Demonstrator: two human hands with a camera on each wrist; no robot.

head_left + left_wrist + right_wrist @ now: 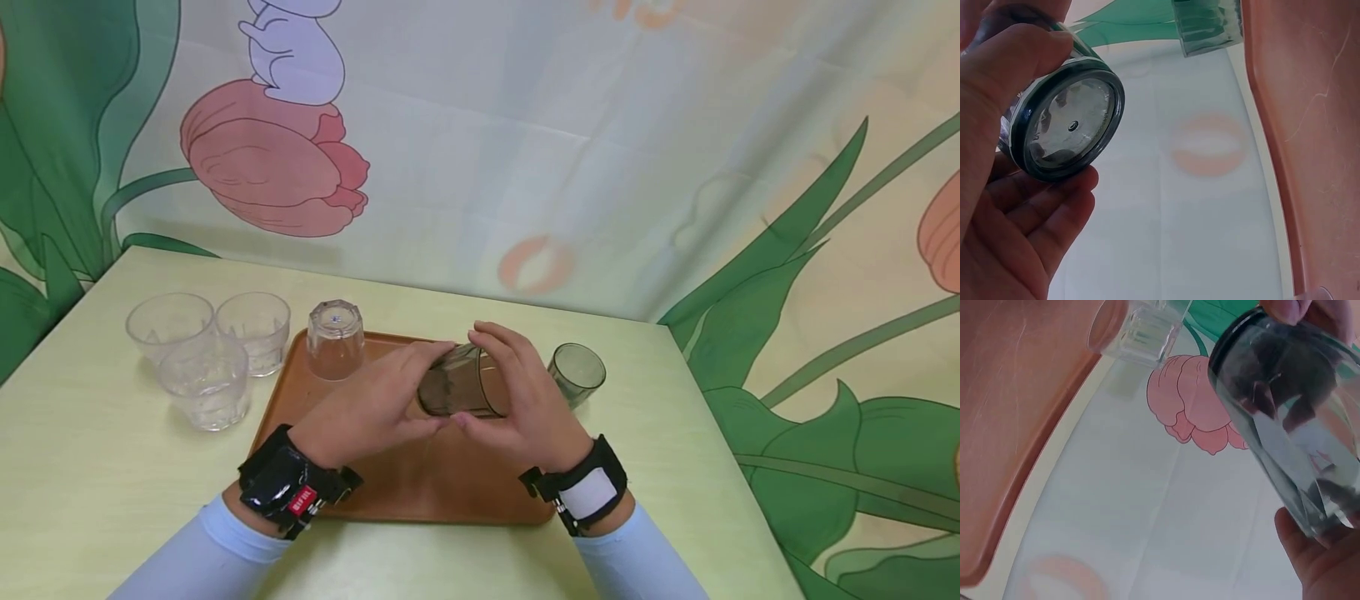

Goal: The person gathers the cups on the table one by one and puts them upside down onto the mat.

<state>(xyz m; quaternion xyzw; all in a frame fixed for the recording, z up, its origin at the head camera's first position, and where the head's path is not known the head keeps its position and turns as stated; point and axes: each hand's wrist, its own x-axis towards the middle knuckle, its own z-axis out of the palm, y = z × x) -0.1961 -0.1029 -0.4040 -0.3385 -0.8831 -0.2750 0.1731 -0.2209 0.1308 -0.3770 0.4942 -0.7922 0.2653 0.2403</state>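
Note:
A smoky grey drinking glass [453, 387] lies tipped on its side between both hands, above the brown tray [442, 500]. My left hand [360, 412] grips it at the base end, fingers and thumb around it. From the right, my right hand [528, 408] holds the rim end between curved fingers and thumb. The round base of the smoky glass [1072, 125] faces the camera in the left wrist view, and its faceted side [1297, 419] fills the right part of the right wrist view. An upturned clear glass [335, 342] stands on the tray's back left corner.
Left of the tray, three clear glasses [213, 392] stand close together on the pale table [97, 450]. A second smoky glass [577, 375] is upright beyond the tray's right side, partly behind my right hand. A printed curtain [465, 167] hangs behind the table.

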